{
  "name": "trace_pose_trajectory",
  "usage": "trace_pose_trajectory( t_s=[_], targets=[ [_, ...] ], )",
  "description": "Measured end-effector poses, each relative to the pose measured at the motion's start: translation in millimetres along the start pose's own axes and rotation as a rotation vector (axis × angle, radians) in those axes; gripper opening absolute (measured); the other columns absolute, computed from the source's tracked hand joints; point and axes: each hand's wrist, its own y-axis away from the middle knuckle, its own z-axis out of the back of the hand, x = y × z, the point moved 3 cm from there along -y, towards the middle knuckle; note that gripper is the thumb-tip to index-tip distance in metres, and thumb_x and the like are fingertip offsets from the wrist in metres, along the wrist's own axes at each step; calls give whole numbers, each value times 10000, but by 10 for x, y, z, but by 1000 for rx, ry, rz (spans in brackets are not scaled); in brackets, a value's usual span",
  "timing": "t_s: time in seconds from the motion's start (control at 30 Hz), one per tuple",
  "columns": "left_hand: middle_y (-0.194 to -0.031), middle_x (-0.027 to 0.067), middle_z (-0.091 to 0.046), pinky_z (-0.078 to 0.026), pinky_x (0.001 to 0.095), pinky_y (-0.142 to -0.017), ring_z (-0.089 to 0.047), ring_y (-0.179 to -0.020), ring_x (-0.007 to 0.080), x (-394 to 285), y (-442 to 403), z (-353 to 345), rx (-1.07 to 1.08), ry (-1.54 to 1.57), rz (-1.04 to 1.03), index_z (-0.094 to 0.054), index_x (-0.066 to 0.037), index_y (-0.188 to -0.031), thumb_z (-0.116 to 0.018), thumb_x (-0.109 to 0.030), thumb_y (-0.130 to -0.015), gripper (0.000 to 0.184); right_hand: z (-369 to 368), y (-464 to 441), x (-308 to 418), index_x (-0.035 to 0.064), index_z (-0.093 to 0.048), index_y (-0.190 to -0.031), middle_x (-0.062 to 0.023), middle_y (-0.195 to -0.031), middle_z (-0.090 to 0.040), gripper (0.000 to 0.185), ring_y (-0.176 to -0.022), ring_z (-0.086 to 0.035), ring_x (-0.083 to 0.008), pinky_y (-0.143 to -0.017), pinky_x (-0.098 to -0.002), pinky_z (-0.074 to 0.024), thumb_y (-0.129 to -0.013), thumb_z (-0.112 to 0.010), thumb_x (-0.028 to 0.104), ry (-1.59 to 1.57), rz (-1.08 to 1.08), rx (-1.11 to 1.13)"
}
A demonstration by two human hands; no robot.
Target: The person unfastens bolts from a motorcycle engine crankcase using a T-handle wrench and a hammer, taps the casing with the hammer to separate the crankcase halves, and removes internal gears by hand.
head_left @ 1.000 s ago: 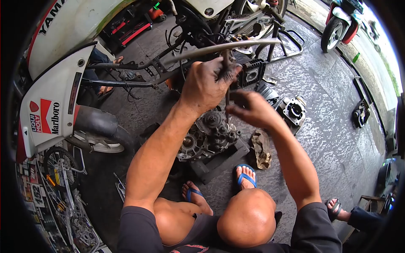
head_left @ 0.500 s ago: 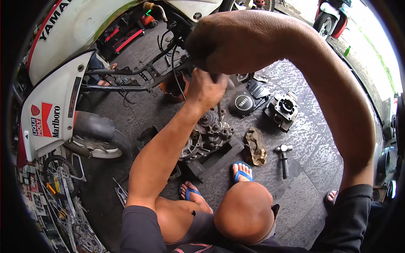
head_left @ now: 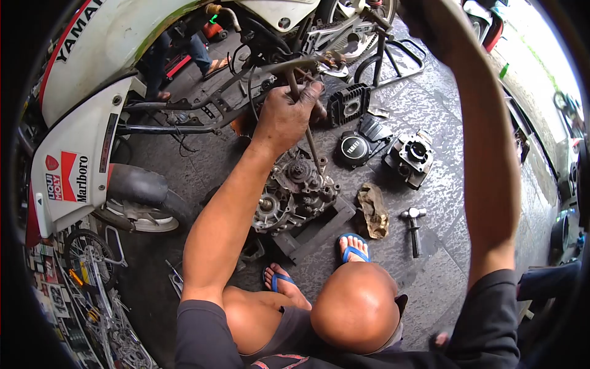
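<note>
My left hand [head_left: 286,117] is wrapped round a long metal tool [head_left: 312,144], whose lower end meets the right part of the open engine [head_left: 298,190]. A crossbar sits at the tool's top, just above my fist. The engine rests on a dark stand [head_left: 319,230] in front of my feet. My right hand [head_left: 424,21] is raised at the top edge, dark and blurred, and its fingers cannot be made out. Right of the engine lie a round Yamaha cover [head_left: 354,149], a cylinder part [head_left: 415,157] and a crumpled brown piece [head_left: 373,210].
A hammer [head_left: 415,230] lies on the floor at the right. The motorcycle frame [head_left: 172,128] and white Marlboro fairing [head_left: 80,154] fill the left. A finned cylinder head [head_left: 349,106] stands beyond the engine. Another person's legs [head_left: 200,55] show at upper left.
My right hand has moved from beside my left hand up to the top right. My left hand has stayed on the tool. The other person's feet have shifted.
</note>
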Motion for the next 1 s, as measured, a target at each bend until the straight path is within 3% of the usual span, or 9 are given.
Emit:
trace_pose_trajectory(
  t_s=[0.07, 0.13, 0.2, 0.33, 0.5, 0.6, 0.83, 0.93, 1.0],
  targets=[
    [-737, 63, -700, -511, 317, -679, -643, -680, 131, 248, -76, -28, -38, 142, -19, -692, -8, -998, -606, -345, -979, 348, 49, 115, -675, 65, -635, -808, 20, -656, -535, 205, -528, -448, -67, -487, -223, -346, -920, -626, 237, 75, -193, 1],
    [-813, 61, -706, -487, 279, -634, -614, -690, 115, 198, -69, -8, -7, 173, -254, -646, -11, -960, -615, -301, -980, 293, -272, 634, -1115, 69, -648, -866, -2, -721, -619, 128, -568, -483, -61, -509, -214, -359, -891, -648, 194, 207, -438, 46],
    [-850, 65, -709, -448, 254, -551, -559, -602, 83, 132, 8, 3, 44, 211, -190, -630, -22, -1050, -588, -205, -986, 198, -590, 1060, -1524, 52, -664, -1017, -50, -849, -683, 165, -670, -556, -78, -578, -218, -428, -885, -660, 150, 83, -513, 171],
    [-859, 57, -713, -309, 194, -423, -412, -474, 14, 94, 58, 19, 123, 328, -103, -629, -48, -1122, -558, -117, -977, 175, -1157, 1497, -2197, 4, -555, -1293, -116, -1036, -691, 531, -909, -660, -171, -824, -322, -535, -826, -734, 183, -81, -348, 367],
    [-906, 79, -712, -408, 194, -494, -512, -561, 43, 149, 87, 42, 151, 231, -81, -619, -27, -1175, -573, -130, -982, 223, -1464, 1381, -1712, -11, -520, -1252, -133, -1100, -660, 572, -952, -662, -181, -813, -305, -549, -818, -814, 217, 44, -108, 251],
    [-940, 78, -707, -501, 209, -616, -606, -722, 75, 138, 96, 70, 164, 93, -89, -626, -9, -1182, -585, -151, -986, 246, -1510, 1290, -1509, -48, -590, -1168, -143, -957, -701, 529, -865, -669, -197, -772, -327, -532, -812, -816, 272, 66, -58, 189],
    [-1069, 125, -699, -566, 282, -770, -684, -927, 170, 242, 116, 115, 148, 387, -193, -581, 29, -1219, -567, -159, -995, 293, -1495, 1287, -1481, -3, -710, -1043, -174, -829, -708, 260, -790, -667, -137, -723, -336, -524, -968, -638, 235, 36, -50, 311],
    [-1049, 134, -702, -566, 279, -763, -690, -875, 168, 171, 125, 179, 152, 184, -125, -581, 45, -1200, -591, -124, -981, 277, -1486, 1310, -1500, 13, -688, -1129, -21, -776, -648, 286, -717, -568, -83, -658, -274, -491, -986, -624, 252, 58, -17, 352],
    [-914, 116, -715, -555, 266, -671, -681, -744, 138, 167, 127, 141, 53, 149, -220, -620, 38, -1091, -644, -117, -957, 206, -1511, 1351, -1566, 5, -661, -1134, -31, -824, -656, 301, -747, -576, -86, -677, -273, -494, -966, -654, 254, -42, -28, 340]
  ],
)
